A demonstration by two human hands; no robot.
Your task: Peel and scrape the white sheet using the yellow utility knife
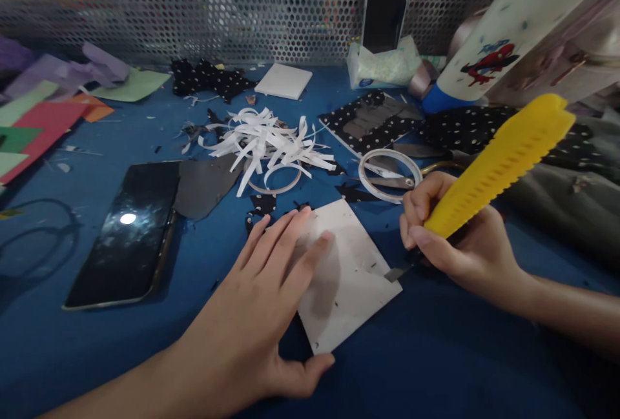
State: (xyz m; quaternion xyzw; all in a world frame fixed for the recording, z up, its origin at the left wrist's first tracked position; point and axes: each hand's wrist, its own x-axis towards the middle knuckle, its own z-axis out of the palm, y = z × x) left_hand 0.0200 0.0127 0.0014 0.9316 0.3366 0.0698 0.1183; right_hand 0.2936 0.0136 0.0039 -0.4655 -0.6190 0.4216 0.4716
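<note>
A small white square card (356,277) lies turned at an angle on the blue table, with dark specks on it. My left hand (271,290) rests on its left part, fingers spread and thumb out by the lower corner. In my right hand (460,245) is a yellow utility knife (498,167), its handle tilted up to the right. The knife's blade touches the card near its right corner. Just beyond the card are black polka-dot scraps (264,203) and a white tape roll (363,177) with scissors (394,182) partly under it.
A phone (128,232) lies at left beside a dark scrap (206,186). Curled white paper strips (271,141) are heaped in the middle. Behind are another white square (283,81), a polka-dot square (368,119), a tissue pack (382,64) and a bottle (513,31). Coloured paper (43,128) lies far left.
</note>
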